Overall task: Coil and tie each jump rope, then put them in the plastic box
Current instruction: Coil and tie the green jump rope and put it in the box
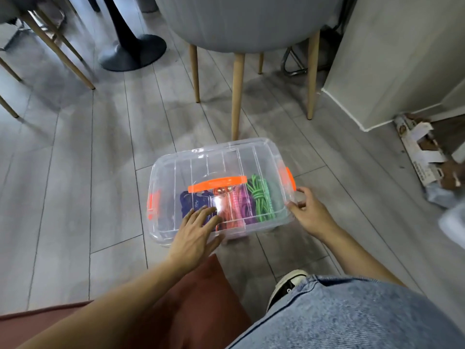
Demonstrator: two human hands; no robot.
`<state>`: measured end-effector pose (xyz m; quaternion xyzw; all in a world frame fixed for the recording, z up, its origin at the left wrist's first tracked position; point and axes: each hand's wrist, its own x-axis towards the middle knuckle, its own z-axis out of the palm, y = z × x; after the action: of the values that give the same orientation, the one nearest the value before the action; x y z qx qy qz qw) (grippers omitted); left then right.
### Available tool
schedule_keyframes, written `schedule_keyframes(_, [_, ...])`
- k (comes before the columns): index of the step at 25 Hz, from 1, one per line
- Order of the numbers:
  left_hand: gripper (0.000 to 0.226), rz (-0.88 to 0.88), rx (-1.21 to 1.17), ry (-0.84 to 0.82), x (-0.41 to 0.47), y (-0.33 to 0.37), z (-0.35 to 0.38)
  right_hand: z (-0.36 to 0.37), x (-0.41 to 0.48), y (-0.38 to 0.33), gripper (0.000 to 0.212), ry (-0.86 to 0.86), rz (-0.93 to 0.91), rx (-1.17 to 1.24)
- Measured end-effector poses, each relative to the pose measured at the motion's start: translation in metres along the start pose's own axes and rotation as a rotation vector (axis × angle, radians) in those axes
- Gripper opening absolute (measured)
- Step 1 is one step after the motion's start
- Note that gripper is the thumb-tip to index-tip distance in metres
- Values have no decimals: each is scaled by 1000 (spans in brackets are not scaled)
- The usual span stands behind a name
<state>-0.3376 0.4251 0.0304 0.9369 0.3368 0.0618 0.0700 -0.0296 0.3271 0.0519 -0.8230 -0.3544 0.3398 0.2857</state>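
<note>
A clear plastic box (176,170) sits on the grey wood-plank floor (88,172), just near of a grey upholstered chair (251,21) with pale wooden legs. Its transparent lid (226,157) is on, with an orange carry handle (217,183) across the top and orange latches at the left (154,204) and right (289,178) ends.

Through the plastic, coiled jump ropes lie side by side along the near half: a dark blue rope (187,200) at the left, then a pink-orange rope (232,210), a purple rope (245,207) and a bright green rope (261,200) at the right.

The left hand (198,230) lies flat on the near part of the lid, its fingers (201,212) straight and spread, gripping nothing. The right hand (305,210) is at the box's near right corner, just below the right latch, its fingers (305,191) and thumb curled round the rim there.

A rust-red cushion (201,298) lies near the person's knee, and a torn cardboard package (422,152) lies on the floor far right.
</note>
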Motion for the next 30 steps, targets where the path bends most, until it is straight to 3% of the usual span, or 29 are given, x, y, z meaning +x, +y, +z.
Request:
schedule_keyframes(8, [45, 38, -4, -149, 0, 9, 16, 9, 11, 18, 49, 34, 107, 76])
schedule_keyframes(16, [49, 168, -59, -198, 55, 79, 20, -42, -20, 64, 46, 283, 221, 82])
schedule_keyframes(20, [86, -173, 51, -294, 73, 124, 21, -80, -49, 114, 50, 424, 371, 133])
schedule_keyframes(23, [91, 0, 30, -335, 81, 149, 27, -105, -72, 146, 51, 442, 502, 98])
schedule_keyframes(27, [81, 168, 46, -399, 105, 178, 36, -132, -99, 179, 45, 394, 711, -36])
schedule_keyframes(30, [87, 286, 76, -418, 119, 213, 42, -166, -124, 195, 50, 268, 783, -124])
